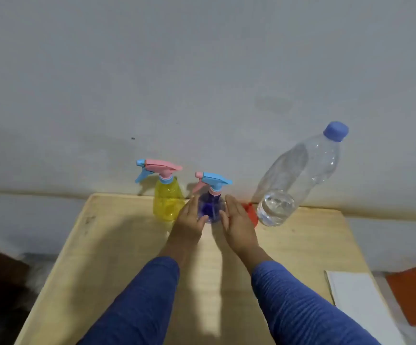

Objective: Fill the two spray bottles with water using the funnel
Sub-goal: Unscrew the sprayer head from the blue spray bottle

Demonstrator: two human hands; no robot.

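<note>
Hands flank the blue spray bottle (210, 210) at twelve o'clock on the wooden table (117, 245), near its far edge; the left hand (189, 220) sits at the bottle's nine o'clock and the right hand (238, 220) at its three o'clock, fingers straight and spread loosely, touching or nearly touching its sides, with the blur hiding which; neither hand is curled round it. The yellow spray bottle (168, 202) stands just beside it at nine o'clock; a red funnel (250, 212), partly hidden, lies at three o'clock, with the clear water bottle (294, 178) beyond, its cap on and water low in it.

Both spray bottles stand upright, long axes vertical; their nozzles point toward nine o'clock, triggers hanging under the heads. The water bottle looks tilted toward one o'clock, probably from the wide lens.

By my judgement the spray bottles are thin plastic and light, apparently empty, so they would tip easily; the body may flex under a hard squeeze; best hold is round the lower body with one hand, the collar under the head twisted by the other.
</note>
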